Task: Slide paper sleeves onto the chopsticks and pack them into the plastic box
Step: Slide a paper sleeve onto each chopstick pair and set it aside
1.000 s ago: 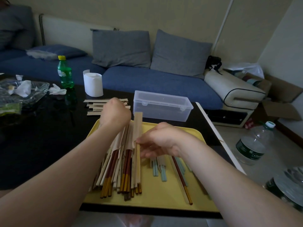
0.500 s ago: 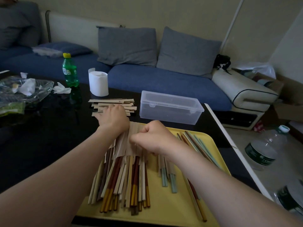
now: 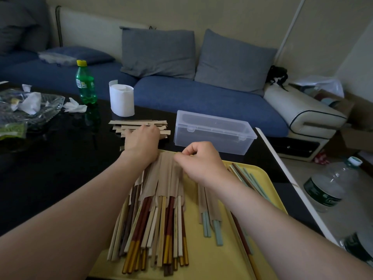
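A bundle of sleeved chopsticks (image 3: 161,211) lies lengthwise on the yellow tray (image 3: 214,261), brown paper sleeves over the far ends. My left hand (image 3: 141,144) rests at the bundle's far end, its hidden fingers reaching the stack of empty paper sleeves (image 3: 123,123) on the black table. My right hand (image 3: 201,164) pinches the top edge of a sleeve on the bundle between thumb and forefinger. A clear plastic box (image 3: 214,132) with its lid down stands just beyond the tray. Sleeved pale blue chopsticks (image 3: 211,221) and bare chopsticks (image 3: 248,179) lie on the tray's right side.
On the black table stand a green bottle (image 3: 84,83), a white paper roll (image 3: 121,100) and a glass dish with crumpled tissue (image 3: 28,108) at the left. A blue sofa (image 3: 201,98) runs behind. Water bottles (image 3: 327,188) stand on the floor to the right.
My right hand lowered the raised sleeved pair onto the bundle and moved to the sleeves' far ends. My left hand slid forward toward the empty sleeves. The view shifted.
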Tool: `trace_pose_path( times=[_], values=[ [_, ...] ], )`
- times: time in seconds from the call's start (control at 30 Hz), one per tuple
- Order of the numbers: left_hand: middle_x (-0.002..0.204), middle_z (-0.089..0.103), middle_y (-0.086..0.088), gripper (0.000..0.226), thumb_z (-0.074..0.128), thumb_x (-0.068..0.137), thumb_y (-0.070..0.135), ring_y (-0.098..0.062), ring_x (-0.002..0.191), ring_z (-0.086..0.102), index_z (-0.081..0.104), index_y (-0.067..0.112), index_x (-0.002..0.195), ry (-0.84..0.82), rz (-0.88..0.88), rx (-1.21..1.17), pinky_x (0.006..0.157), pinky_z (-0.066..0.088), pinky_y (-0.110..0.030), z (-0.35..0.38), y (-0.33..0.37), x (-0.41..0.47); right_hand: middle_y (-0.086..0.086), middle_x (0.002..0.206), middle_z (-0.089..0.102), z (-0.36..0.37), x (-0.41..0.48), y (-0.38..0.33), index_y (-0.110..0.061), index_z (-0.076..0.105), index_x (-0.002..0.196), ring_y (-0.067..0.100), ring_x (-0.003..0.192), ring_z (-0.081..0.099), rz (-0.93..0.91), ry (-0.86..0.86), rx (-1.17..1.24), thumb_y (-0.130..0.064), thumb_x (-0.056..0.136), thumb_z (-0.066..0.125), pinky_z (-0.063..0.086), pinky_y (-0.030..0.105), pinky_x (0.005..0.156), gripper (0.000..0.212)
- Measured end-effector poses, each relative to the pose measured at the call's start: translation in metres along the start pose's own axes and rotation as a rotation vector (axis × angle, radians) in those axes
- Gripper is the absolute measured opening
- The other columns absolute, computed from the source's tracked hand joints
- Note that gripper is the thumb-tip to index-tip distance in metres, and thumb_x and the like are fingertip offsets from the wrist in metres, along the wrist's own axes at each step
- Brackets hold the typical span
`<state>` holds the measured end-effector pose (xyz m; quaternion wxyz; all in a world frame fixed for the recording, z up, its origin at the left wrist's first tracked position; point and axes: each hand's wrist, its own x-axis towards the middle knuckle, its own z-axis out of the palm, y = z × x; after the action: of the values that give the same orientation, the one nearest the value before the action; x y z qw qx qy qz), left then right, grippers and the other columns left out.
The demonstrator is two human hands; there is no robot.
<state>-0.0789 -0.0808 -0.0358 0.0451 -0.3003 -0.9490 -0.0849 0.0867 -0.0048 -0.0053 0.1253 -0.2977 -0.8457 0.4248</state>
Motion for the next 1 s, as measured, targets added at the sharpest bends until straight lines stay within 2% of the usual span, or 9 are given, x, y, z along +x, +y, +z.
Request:
trace_pose_path(
  times=[0.1, 0.2, 0.3, 0.37, 0.53, 0.63, 0.73, 0.8, 1.0],
  values=[
    [0.108, 0.067, -0.004, 0.026, 0.073, 0.094, 0.013, -0.026, 0.106, 0.064, 0.066, 0.019, 0.118, 0.117, 0.066, -0.005, 0.105, 0.045, -0.048, -0.007, 0.004, -0.004, 0.0, 0.071, 0.071, -0.006, 0.002, 0.005, -0.011, 0.076, 0.085, 0.014, 0.07, 0.066, 0.015, 0.022, 0.015, -0.031, 0.094, 0.071, 0.054, 0.029, 0.069, 0.022],
    [0.091, 0.063, 0.001, 0.015, 0.072, 0.095, 0.014, -0.022, 0.088, 0.06, 0.061, 0.022, 0.101, 0.225, 0.149, -0.152, 0.082, 0.048, -0.042, -0.011, 0.013, -0.006, -0.001, 0.061, 0.07, -0.019, 0.002, 0.009, -0.002, 0.077, 0.09, 0.011, 0.057, 0.062, 0.045, 0.054, -0.032, -0.033, 0.1, 0.063, 0.052, 0.031, 0.064, 0.036],
    [0.086, 0.064, 0.001, 0.019, 0.075, 0.091, 0.008, -0.022, 0.079, 0.061, 0.061, 0.02, 0.094, 0.309, 0.186, -0.311, 0.072, 0.056, -0.044, -0.014, 0.024, -0.011, 0.006, 0.073, 0.078, -0.035, 0.002, 0.016, -0.005, 0.08, 0.089, 0.022, 0.068, 0.074, 0.04, 0.092, -0.214, -0.034, 0.103, 0.06, 0.065, 0.04, 0.072, 0.038],
    [0.092, 0.066, -0.003, 0.022, 0.07, 0.087, -0.001, -0.024, 0.083, 0.063, 0.065, 0.017, 0.098, 0.295, 0.207, -0.379, 0.073, 0.059, -0.047, -0.017, 0.032, -0.016, 0.01, 0.078, 0.078, -0.048, -0.001, 0.022, -0.007, 0.077, 0.087, 0.026, 0.075, 0.077, 0.059, 0.077, -0.387, -0.031, 0.099, 0.064, 0.067, 0.044, 0.079, 0.029],
    [0.105, 0.067, -0.004, 0.027, 0.063, 0.089, 0.0, -0.026, 0.093, 0.065, 0.065, 0.017, 0.111, 0.241, 0.262, -0.408, 0.076, 0.06, -0.047, -0.024, 0.045, -0.029, 0.006, 0.072, 0.08, -0.071, -0.019, 0.03, -0.008, 0.076, 0.095, 0.02, 0.069, 0.081, 0.237, -0.17, -0.579, -0.013, 0.096, 0.073, 0.069, 0.037, 0.068, 0.007],
    [0.116, 0.064, -0.008, 0.032, 0.067, 0.092, 0.008, -0.027, 0.104, 0.063, 0.062, 0.014, 0.123, 0.07, 0.124, -0.226, 0.088, 0.056, -0.046, -0.023, 0.042, -0.035, 0.005, 0.076, 0.081, -0.076, -0.025, 0.034, -0.009, 0.079, 0.094, 0.018, 0.069, 0.081, 0.209, -0.163, -0.586, -0.016, 0.098, 0.073, 0.069, 0.035, 0.067, 0.01],
    [0.127, 0.06, -0.007, 0.033, 0.063, 0.097, 0.014, -0.03, 0.124, 0.056, 0.057, 0.019, 0.128, -0.131, 0.021, -0.116, 0.114, 0.037, -0.061, -0.016, 0.037, -0.035, 0.006, 0.077, 0.08, -0.075, -0.028, 0.035, -0.011, 0.081, 0.09, 0.02, 0.071, 0.081, 0.146, -0.147, -0.596, -0.02, 0.099, 0.069, 0.07, 0.039, 0.07, 0.018],
    [0.127, 0.06, -0.007, 0.03, 0.062, 0.098, 0.014, -0.03, 0.126, 0.054, 0.057, 0.02, 0.127, -0.191, 0.003, -0.108, 0.117, 0.03, -0.065, -0.011, 0.037, -0.035, 0.006, 0.073, 0.079, -0.073, -0.029, 0.036, -0.012, 0.081, 0.087, 0.02, 0.068, 0.08, 0.105, -0.135, -0.605, -0.022, 0.1, 0.067, 0.07, 0.039, 0.07, 0.022],
    [0.125, 0.061, -0.008, 0.033, 0.066, 0.097, 0.012, -0.031, 0.124, 0.056, 0.06, 0.02, 0.129, -0.152, -0.011, -0.103, 0.115, 0.033, -0.063, -0.011, 0.034, -0.031, 0.006, 0.07, 0.078, -0.068, -0.023, 0.036, -0.012, 0.082, 0.088, 0.021, 0.063, 0.079, 0.066, -0.115, -0.611, -0.027, 0.1, 0.066, 0.07, 0.042, 0.068, 0.025]
  ],
)
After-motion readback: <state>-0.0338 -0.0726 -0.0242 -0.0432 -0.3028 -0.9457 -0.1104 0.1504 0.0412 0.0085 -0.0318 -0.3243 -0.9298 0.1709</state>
